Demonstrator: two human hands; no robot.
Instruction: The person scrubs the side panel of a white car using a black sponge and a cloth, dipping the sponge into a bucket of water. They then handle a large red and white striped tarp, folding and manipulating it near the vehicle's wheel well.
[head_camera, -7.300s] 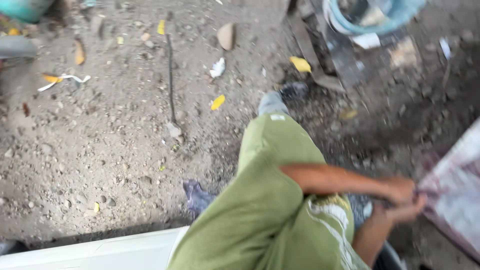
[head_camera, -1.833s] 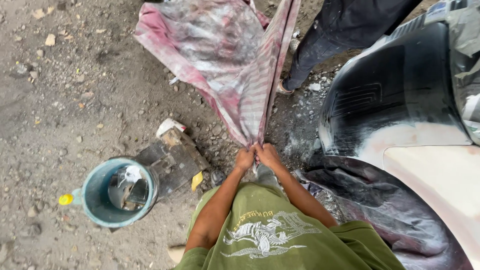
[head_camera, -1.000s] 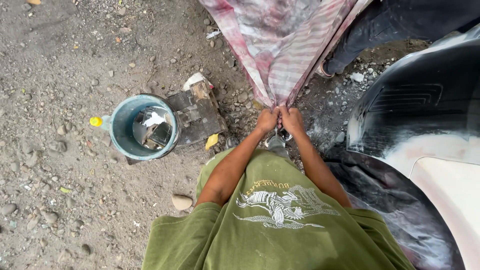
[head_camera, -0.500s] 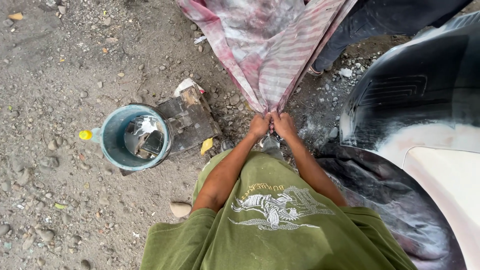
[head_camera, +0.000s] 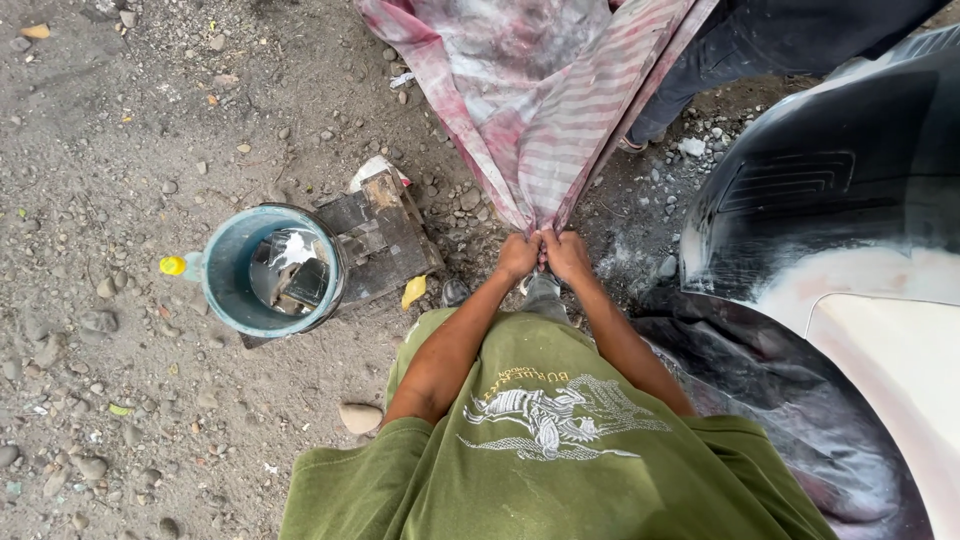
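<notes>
A large striped sheet (head_camera: 535, 95), pink and white with grey stains, hangs stretched out ahead of me. My left hand (head_camera: 518, 256) and my right hand (head_camera: 567, 255) are side by side, both gripping its gathered near end. Another person in dark trousers (head_camera: 745, 50) stands at the far end, by the sheet's upper right. My green shirt (head_camera: 545, 450) fills the bottom of the view.
A teal bucket (head_camera: 222, 290) with water and bits inside stands on the gravel at left, a yellow cap (head_camera: 173, 266) beside it. A dark wooden block (head_camera: 385, 235) lies next to it. A black and white vehicle body panel (head_camera: 840, 270) fills the right side.
The sheet was gripped throughout the last two seconds; my hands stay clamped on its end. The view has shifted slightly, the bucket sliding a little right and down.
</notes>
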